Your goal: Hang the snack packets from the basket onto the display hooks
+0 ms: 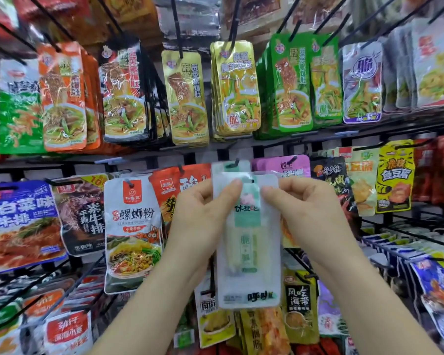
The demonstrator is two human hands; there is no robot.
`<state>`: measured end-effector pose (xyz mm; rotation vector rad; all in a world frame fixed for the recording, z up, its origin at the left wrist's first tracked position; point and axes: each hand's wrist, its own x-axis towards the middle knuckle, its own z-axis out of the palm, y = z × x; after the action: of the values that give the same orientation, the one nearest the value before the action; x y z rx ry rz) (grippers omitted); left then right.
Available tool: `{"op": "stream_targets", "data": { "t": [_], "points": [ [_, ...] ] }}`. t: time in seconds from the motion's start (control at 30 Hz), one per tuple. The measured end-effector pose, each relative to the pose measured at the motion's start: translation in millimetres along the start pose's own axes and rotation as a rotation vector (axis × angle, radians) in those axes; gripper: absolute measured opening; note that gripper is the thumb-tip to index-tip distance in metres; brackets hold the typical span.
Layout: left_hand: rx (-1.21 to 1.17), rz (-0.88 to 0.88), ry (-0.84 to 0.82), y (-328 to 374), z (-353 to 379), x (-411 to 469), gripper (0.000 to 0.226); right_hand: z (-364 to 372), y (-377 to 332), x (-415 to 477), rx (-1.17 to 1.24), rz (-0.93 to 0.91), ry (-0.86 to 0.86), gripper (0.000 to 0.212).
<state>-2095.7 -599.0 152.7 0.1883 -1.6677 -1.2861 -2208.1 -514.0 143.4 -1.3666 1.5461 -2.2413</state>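
Across the display rack (318, 135), packets hung in rows from black hooks (176, 29). At centre, a pale green-and-white snack packet (248, 252) was held upright in front of a matching hung packet (227, 170). The left hand (198, 221) and right hand (300, 221) pinched its upper edges, fingers (231, 187) curled. Its hang hole (251, 181) sat just below and right of the hook tip (233, 163); hanging it well probably meant lifting, aligning, then pushing straight back.

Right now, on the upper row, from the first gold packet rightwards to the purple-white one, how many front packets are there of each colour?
Gold packets: 2
Green packets: 2
Purple-white packet: 1
Total: 5
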Motion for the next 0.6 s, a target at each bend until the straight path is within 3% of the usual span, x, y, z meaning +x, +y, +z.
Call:
{"op": "stream_targets", "data": {
  "t": [0.2, 0.37, 0.6],
  "points": [
    [0.108, 0.123, 0.230, -3, 11, 51, 0.014, 13, -2, 34, -0.137, -0.128, 0.107, 0.028],
    [0.099, 0.067, 0.248, -11, 12, 65, 0.012, 17, 8, 52, -0.224, -0.126, 0.125, 0.040],
    [0.181, 0.050, 0.250, -25, 8, 71, 0.008, 20, 24, 64, -0.366, -0.134, 0.149, 0.034]
  ]
}}
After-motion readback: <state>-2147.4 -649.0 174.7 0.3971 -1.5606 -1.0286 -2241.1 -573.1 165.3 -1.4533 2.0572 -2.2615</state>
